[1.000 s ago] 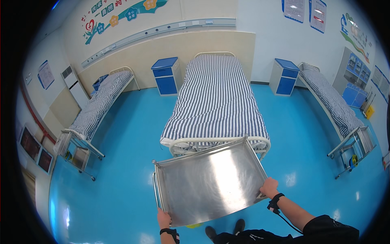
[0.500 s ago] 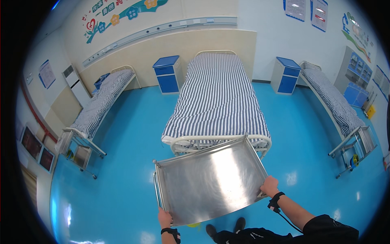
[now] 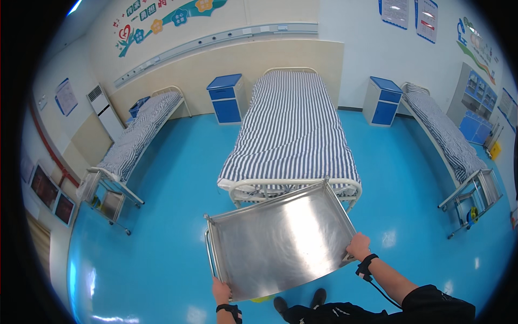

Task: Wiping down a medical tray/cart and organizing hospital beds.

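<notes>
In front of me stands a stainless steel trolley (image 3: 270,243), its bare top tray set at a slant to the bed. My left hand (image 3: 221,291) is closed round the trolley's near left corner, by the side handle rail (image 3: 209,254). At the near right corner, my right hand (image 3: 359,247) is closed on the trolley's edge. Black bands with a cable circle my wrists. Just beyond the tray's far edge is the white foot rail (image 3: 294,183) of a bed with a striped cover (image 3: 294,124). Part of something yellow (image 3: 262,299) shows below the tray.
Beds with striped covers stand at left (image 3: 141,129) and right (image 3: 442,127), each with a steel trolley (image 3: 111,202) (image 3: 475,197) at its foot. Blue-and-white bedside cabinets (image 3: 226,99) (image 3: 382,101) flank the middle bed. Blue floor (image 3: 167,232) surrounds my trolley.
The room has shifted very slightly rightward in the picture. Both hands keep their places on the trolley, which looks almost unmoved against the bed.
</notes>
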`<state>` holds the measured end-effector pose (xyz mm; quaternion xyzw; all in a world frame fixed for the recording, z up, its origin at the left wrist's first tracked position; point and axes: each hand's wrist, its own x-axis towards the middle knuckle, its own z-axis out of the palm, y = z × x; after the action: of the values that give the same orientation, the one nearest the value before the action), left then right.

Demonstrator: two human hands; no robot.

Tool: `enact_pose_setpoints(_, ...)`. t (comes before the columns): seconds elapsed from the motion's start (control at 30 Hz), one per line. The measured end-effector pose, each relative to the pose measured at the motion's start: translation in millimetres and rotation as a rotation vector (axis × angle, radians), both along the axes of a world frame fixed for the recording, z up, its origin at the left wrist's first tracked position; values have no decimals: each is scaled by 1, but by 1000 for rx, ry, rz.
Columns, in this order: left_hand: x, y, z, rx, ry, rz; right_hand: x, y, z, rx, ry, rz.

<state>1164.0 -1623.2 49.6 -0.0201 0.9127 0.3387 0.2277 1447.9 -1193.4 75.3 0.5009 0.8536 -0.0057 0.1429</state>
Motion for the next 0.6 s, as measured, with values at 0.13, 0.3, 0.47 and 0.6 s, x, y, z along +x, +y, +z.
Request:
enact_pose_setpoints(0.13,13,-6,6,21,-30,29,0,-3,4,-7,8,5)
enact_pose_setpoints(0.3,21,-15,-4,17,-36,52,4,-5,3,-1,53,13)
enact_pose_setpoints(0.47,24,-49,-49,25,66,62,1,-12,9,-43,60,50)
enact_pose_setpoints(0.6,35,-41,-23,65,-26,102,8,-12,0,-41,48,38)
